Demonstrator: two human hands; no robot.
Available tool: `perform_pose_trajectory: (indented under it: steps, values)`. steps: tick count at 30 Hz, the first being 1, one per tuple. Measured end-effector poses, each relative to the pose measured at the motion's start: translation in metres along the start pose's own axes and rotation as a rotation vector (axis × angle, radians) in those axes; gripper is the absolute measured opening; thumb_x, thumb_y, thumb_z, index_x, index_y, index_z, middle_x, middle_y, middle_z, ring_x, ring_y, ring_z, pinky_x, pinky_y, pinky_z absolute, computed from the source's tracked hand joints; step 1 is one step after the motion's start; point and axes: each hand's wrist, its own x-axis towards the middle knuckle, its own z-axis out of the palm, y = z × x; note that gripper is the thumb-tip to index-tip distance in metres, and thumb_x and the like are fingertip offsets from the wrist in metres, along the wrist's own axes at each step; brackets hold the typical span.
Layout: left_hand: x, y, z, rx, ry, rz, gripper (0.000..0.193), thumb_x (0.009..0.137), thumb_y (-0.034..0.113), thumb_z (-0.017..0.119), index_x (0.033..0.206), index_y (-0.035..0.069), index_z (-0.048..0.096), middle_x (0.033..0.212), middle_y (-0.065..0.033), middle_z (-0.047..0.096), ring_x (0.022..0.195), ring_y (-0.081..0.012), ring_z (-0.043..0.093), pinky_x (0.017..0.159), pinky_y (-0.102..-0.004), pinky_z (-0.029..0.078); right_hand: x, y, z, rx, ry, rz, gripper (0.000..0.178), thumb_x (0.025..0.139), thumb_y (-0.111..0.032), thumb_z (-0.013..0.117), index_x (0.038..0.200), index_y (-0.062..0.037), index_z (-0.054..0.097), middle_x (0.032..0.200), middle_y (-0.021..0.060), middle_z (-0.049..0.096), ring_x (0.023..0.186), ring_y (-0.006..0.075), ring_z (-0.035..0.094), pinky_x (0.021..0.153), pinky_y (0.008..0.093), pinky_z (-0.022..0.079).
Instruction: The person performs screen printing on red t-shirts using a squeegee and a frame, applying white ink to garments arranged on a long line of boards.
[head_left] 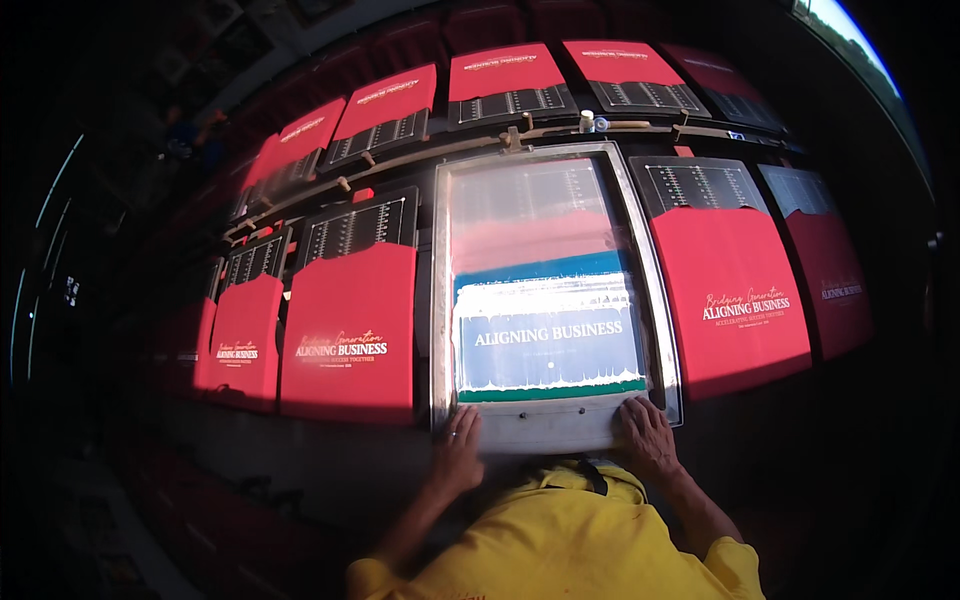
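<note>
While our left hand point(461, 446) and right hand point(647, 436) grip the two ends of a wide pale bar point(545, 426), we have it across the near end of the metal frame point(441, 300), between red cloths point(728, 270).

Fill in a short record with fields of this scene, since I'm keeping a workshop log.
Left hand: at the left end of a pale bar
Right hand: at the bar's right end
Middle: metal-edged frame, a red cloth partly visible through it
In frame: uneven white band, white lettering on blue
Around: red cloths on black boards
Beyond frame: small bottle
</note>
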Motion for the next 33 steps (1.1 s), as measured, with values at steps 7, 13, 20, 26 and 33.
perform_pose_trajectory:
  steps: [7, 13, 20, 26, 33]
  values:
    - [0.009, -0.05, 0.013, -0.253, 0.3, -0.18, 0.055, 0.094, 0.022, 0.052, 0.14, -0.004, 0.037, 0.145, -0.0216, 0.038, 0.134, -0.0413, 0.037, 0.111, -0.0448, 0.031, 0.013, 0.036, 0.001, 0.045, 0.291, 0.219, 0.05, 0.088, -0.014, 0.06, 0.133, 0.0025, 0.043, 0.134, 0.023, 0.046, 0.126, 0.0399, 0.043, 0.105, 0.0502, 0.035]
    - [0.033, -0.113, 0.053, -0.31, 0.237, -0.841, 0.043, 0.1, 0.029, 0.04, 0.113, -0.006, 0.062, 0.103, -0.0271, 0.065, 0.104, -0.0432, 0.06, 0.091, -0.0457, 0.047, 0.02, 0.068, 0.033, 0.306, 0.455, 0.489, 0.038, 0.098, -0.01, 0.047, 0.131, 0.0084, 0.043, 0.13, 0.0285, 0.049, 0.121, 0.0413, 0.05, 0.102, 0.046, 0.041]
    - [0.035, -0.137, 0.077, -0.287, 0.415, -0.773, 0.043, 0.1, 0.032, 0.041, 0.096, -0.005, 0.061, 0.094, -0.0295, 0.063, 0.091, -0.0447, 0.059, 0.08, -0.0488, 0.045, 0.039, 0.085, 0.037, 0.584, 0.543, 0.688, 0.03, 0.101, -0.008, 0.043, 0.123, 0.0081, 0.054, 0.111, 0.0248, 0.063, 0.109, 0.0338, 0.061, 0.094, 0.0379, 0.046]
    - [0.04, -0.132, 0.079, -0.231, 0.469, -0.703, 0.044, 0.1, 0.03, 0.039, 0.093, -0.007, 0.062, 0.089, -0.0306, 0.062, 0.089, -0.0462, 0.058, 0.078, -0.0509, 0.043, 0.039, 0.091, 0.041, 0.583, 0.585, 0.708, 0.027, 0.099, -0.006, 0.044, 0.12, 0.0062, 0.056, 0.1, 0.0245, 0.067, 0.095, 0.0339, 0.066, 0.082, 0.0369, 0.05]
    - [0.029, -0.16, 0.102, 0.003, 0.589, -0.602, 0.039, 0.098, 0.027, 0.041, 0.087, -0.006, 0.06, 0.084, -0.0293, 0.061, 0.085, -0.0455, 0.058, 0.074, -0.0509, 0.044, 0.045, 0.096, 0.055, 0.67, 0.664, 0.701, 0.022, 0.097, -0.004, 0.047, 0.112, 0.0054, 0.06, 0.092, 0.0206, 0.068, 0.086, 0.0268, 0.067, 0.076, 0.0346, 0.05]
